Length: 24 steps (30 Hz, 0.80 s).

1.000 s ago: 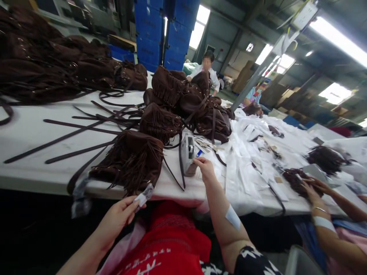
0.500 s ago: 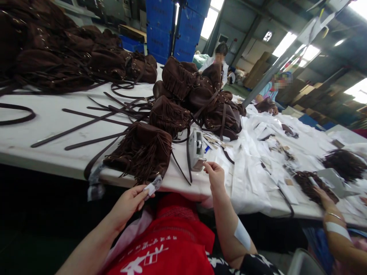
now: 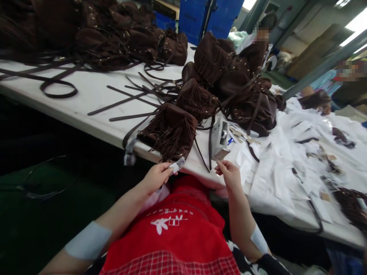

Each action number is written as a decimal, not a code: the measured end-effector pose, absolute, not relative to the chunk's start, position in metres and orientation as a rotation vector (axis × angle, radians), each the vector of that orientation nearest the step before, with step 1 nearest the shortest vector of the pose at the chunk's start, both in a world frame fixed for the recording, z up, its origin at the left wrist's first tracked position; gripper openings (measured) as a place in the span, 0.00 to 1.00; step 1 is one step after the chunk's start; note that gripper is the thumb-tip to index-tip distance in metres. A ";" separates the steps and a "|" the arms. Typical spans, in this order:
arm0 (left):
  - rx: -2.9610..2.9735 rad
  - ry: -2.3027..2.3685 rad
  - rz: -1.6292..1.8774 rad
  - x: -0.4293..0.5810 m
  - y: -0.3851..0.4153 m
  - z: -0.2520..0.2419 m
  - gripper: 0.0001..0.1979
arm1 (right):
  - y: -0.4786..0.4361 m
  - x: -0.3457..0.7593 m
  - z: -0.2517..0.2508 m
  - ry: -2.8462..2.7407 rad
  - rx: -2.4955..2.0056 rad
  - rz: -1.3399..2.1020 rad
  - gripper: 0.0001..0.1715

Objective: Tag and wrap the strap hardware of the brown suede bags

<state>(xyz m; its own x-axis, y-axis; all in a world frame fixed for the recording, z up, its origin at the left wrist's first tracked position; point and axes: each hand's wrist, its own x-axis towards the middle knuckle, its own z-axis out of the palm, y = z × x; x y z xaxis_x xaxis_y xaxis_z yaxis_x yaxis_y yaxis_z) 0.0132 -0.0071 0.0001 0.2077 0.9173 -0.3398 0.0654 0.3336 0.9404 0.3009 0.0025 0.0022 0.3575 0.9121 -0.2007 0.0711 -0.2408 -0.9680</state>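
Observation:
My left hand (image 3: 156, 177) pinches a small clear packet with a white tag (image 3: 177, 165) just below the table's front edge. My right hand (image 3: 229, 173) is at the table edge, fingers pinched together in front of a grey tape dispenser (image 3: 220, 139); what they hold is too small to make out. A brown fringed bag (image 3: 171, 131) lies at the table edge between and above my hands, with its straps hanging over the edge.
More brown fringed bags (image 3: 235, 82) are piled behind, and a long heap of them (image 3: 86, 34) runs along the far left. Loose brown straps (image 3: 123, 101) lie on the white table (image 3: 88, 114). White paper sheets (image 3: 286, 172) cover the right side. Other people sit at the far end.
My right hand has drawn back from the tape dispenser toward me. The view has tilted down and left; my left hand still pinches the packet.

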 end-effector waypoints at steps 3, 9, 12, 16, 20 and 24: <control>1.098 1.252 0.783 0.017 -0.010 -0.003 0.18 | -0.012 0.260 0.015 -1.042 -1.473 1.276 0.20; 1.215 1.298 0.808 0.019 -0.016 -0.001 0.16 | -0.018 0.192 0.016 -1.099 -1.327 1.655 0.22; 1.288 1.316 0.829 0.018 -0.018 0.003 0.15 | -0.015 0.182 0.008 -1.063 -1.333 1.669 0.23; 1.384 1.330 0.840 0.018 -0.017 0.004 0.14 | -0.011 0.181 0.000 -1.038 -1.386 1.677 0.24; 1.482 1.320 0.843 0.019 -0.015 0.002 0.13 | -0.009 0.182 -0.006 -1.045 -1.410 1.681 0.24; 1.529 1.339 0.849 0.018 -0.014 -0.004 0.12 | -0.009 0.183 -0.010 -1.063 -1.405 1.687 0.25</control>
